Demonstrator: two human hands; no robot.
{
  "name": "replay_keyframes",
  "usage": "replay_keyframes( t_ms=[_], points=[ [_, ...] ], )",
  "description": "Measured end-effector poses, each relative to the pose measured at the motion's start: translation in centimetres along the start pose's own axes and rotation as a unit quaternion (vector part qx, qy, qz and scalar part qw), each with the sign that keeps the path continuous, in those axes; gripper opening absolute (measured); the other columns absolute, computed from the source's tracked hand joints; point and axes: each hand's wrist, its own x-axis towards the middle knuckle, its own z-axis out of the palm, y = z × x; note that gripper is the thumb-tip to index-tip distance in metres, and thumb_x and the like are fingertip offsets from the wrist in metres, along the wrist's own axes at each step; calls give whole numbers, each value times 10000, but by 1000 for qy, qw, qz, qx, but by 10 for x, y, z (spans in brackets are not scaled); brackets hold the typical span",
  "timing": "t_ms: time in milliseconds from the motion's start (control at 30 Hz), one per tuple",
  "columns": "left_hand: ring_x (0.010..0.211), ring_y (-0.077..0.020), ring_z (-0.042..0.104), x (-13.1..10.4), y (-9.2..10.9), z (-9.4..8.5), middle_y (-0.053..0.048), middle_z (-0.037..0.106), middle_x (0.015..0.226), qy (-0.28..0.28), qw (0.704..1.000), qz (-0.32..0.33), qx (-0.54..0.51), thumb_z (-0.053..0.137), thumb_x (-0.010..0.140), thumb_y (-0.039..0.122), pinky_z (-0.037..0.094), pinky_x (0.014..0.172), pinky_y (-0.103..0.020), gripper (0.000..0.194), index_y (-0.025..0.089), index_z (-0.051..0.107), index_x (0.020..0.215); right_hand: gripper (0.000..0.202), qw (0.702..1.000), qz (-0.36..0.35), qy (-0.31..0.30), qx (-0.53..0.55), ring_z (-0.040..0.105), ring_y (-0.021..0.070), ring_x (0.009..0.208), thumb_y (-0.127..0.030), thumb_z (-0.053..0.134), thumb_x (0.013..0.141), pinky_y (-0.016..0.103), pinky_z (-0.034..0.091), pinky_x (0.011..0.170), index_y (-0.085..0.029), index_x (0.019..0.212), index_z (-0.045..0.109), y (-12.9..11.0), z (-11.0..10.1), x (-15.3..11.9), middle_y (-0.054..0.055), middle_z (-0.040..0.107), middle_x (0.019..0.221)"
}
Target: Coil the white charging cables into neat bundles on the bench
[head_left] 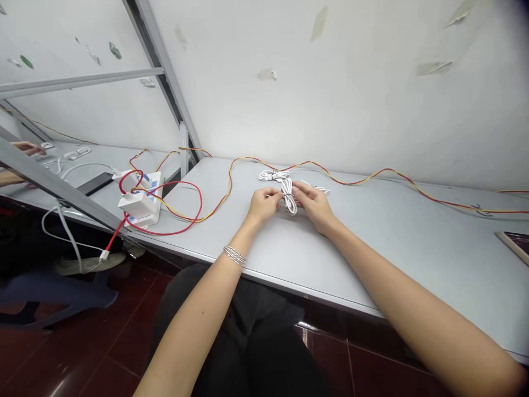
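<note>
- Our left hand [265, 204], fingertips pinched, grips the coiled white cable [291, 203]; our right hand [317, 208], loosely curled, holds its other side.
- We hold it over the desk [306, 251], probably steadying it around its dark tie [287, 195].

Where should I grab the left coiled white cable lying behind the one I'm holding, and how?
Pinch the coiled cable near its left end, probably from above and left: it lies flat, stretched sideways, and that end looks unobstructed, while its right end crowds the held bundle.
</note>
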Motion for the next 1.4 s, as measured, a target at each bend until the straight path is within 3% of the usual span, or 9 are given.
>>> replay_keyframes(
  t_ms=[200,367,567,733,867,1000,1100,1400],
  points=[
    [591,-109,561,-4,6,1,-2,627,634,8,1000,8,-15,622,812,167,455,610,-245,137,156,657,680,880,997,58,-43,-1,692,208,699,-523,820,751,401,584,778,-142,1489,530,-6,1,-6,26,738,778],
    [596,-115,560,-1,0,-1,13,614,617,27,999,34,18,641,780,187,451,622,-244,107,156,669,681,1005,993,101,-56,2,690,201,647,-390,878,685,371,577,689,-160,1554,428,-14,5,-13,16,733,775],
    [527,-90,512,4,-3,-3,19,612,641,59,997,45,2,637,777,213,414,572,-237,106,157,668,691,744,992,36,1,-117,635,184,564,-351,792,722,358,538,634,-178,1419,599,0,1,-4,-9,669,721],
    [528,-82,513,6,0,-5,6,635,713,109,991,63,-42,624,783,263,390,550,-229,115,170,650,720,347,973,-32,20,-226,595,188,589,-300,606,786,384,530,683,-208,1077,770,4,-3,1,33,717,811],
    [541,-84,515,4,3,-6,-8,652,775,140,986,66,-54,618,791,306,389,548,-234,141,178,640,736,261,961,-57,50,-266,572,213,630,-267,572,760,381,501,679,-220,941,754,6,-6,3,28,685,724],
    [524,-79,505,3,5,-7,-16,656,823,158,982,62,-85,602,788,299,395,546,-245,139,176,630,728,111,954,-37,72,-288,540,212,627,-241,525,745,346,443,637,-219,727,632,8,-8,4,18,582,602],
    [533,-88,498,4,3,-7,-14,658,801,153,985,52,-56,590,787,269,399,564,-252,125,175,639,721,102,961,-29,81,-261,549,206,658,-262,517,769,347,442,673,-221,747,607,8,-8,4,14,591,665],
    [660,-166,581,1,-6,-5,-21,682,694,90,974,93,184,624,769,221,434,717,-291,133,193,674,648,170,979,-47,70,-185,580,187,665,-323,541,810,350,471,688,-212,887,644,5,-3,0,31,651,805]
  ],
)
